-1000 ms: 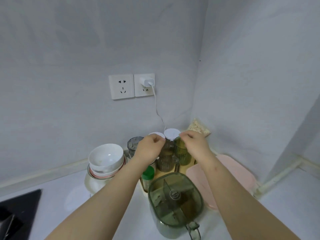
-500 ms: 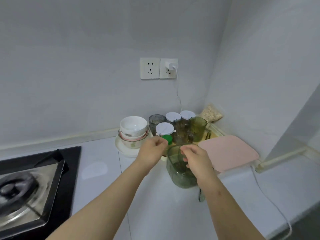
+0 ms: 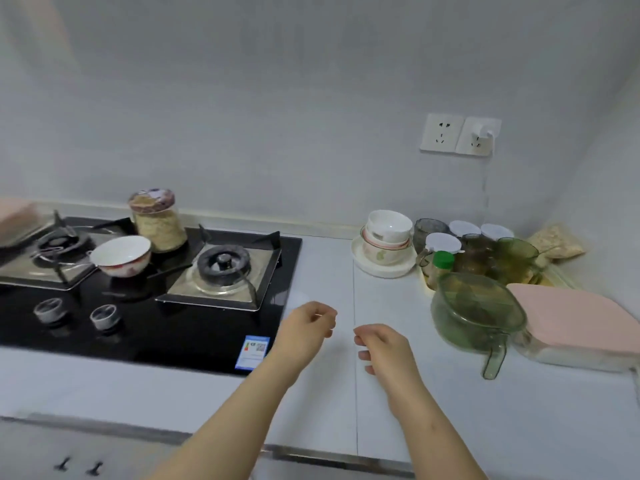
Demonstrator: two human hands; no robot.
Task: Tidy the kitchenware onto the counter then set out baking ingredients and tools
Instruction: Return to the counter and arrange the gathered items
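My left hand [image 3: 308,329] and my right hand [image 3: 382,344] hover over the white counter [image 3: 346,393], fingers loosely curled, holding nothing. On the black gas stove [image 3: 149,327] at the left stand a white bowl [image 3: 120,255] and a glass jar of grain [image 3: 157,221]. In the right corner sit stacked white bowls on a plate [image 3: 388,242], green glass cups [image 3: 516,254], white-lidded jars [image 3: 443,242], a green-capped bottle [image 3: 440,268] and a green lidded jug [image 3: 474,311].
A pink-lidded box [image 3: 575,323] lies at the far right beside the jug. A bag of oats [image 3: 556,240] leans in the corner. Wall sockets [image 3: 460,135] with a plugged charger hang above. A pink item [image 3: 17,216] sits at the far left.
My view has swung left, bringing the stove into sight. Both hands drew back from the jars and cups in the corner toward me and now hang over bare counter.
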